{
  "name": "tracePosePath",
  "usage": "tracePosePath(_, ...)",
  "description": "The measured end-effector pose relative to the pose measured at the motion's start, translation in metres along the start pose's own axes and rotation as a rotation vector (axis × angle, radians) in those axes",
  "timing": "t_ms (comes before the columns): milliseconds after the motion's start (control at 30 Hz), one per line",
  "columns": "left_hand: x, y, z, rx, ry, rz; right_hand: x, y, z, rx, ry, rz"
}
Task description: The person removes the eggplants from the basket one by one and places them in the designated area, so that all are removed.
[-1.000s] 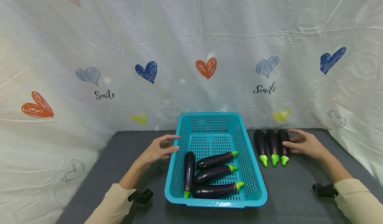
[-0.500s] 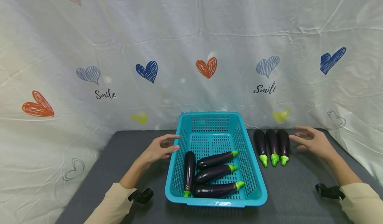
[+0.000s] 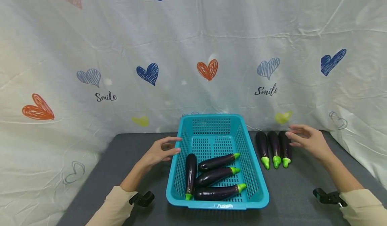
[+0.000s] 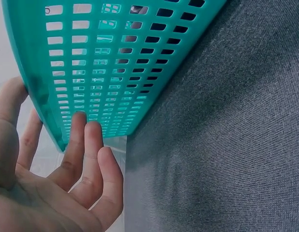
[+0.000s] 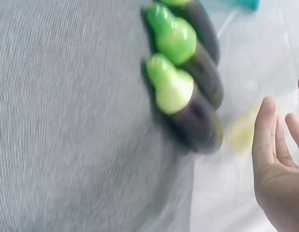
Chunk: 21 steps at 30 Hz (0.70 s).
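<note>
A teal plastic basket [image 3: 217,205] sits mid-table with several dark purple eggplants [image 3: 216,176] inside, their stem ends bright green. My left hand [image 3: 160,151] rests loosely against the basket's left rim, its fingers extended along the outer wall in the left wrist view. To the right of the basket, three more eggplants [image 3: 274,145] lie side by side, green ends toward me. Relaxed and holding nothing, my right hand [image 3: 311,142] hovers at the rightmost eggplant [image 5: 195,123], its thumb overlapping that one in the head view; the right wrist view shows a gap between them.
The grey cloth-covered table [image 3: 296,192] ends at the back against a white curtain [image 3: 181,34] printed with hearts. Black wrist cameras [image 3: 142,199] are strapped over both beige sleeves.
My right hand first drew back rightward from the rightmost eggplant, then moved left again, now raised at its far end. The eggplants and my left hand have stayed in place.
</note>
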<state>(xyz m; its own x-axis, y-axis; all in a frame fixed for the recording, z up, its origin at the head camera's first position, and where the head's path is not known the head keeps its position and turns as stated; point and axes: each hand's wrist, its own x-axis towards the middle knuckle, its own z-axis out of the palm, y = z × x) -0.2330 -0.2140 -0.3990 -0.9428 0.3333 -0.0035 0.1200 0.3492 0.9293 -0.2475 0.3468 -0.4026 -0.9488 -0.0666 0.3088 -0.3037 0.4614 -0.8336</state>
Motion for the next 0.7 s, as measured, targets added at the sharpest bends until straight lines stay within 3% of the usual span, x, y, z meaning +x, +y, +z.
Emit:
tracePosePath(433,0.001,0.000,0.001,0.005,0.004,-0.005,0.001,-0.039,0.033,0.096,-0.078,-0.019)
tracePosePath(700,0.000,0.001,0.001,0.003,0.000,-0.004,0.007,-0.057,0.043,0.118,-0.111,-0.028)
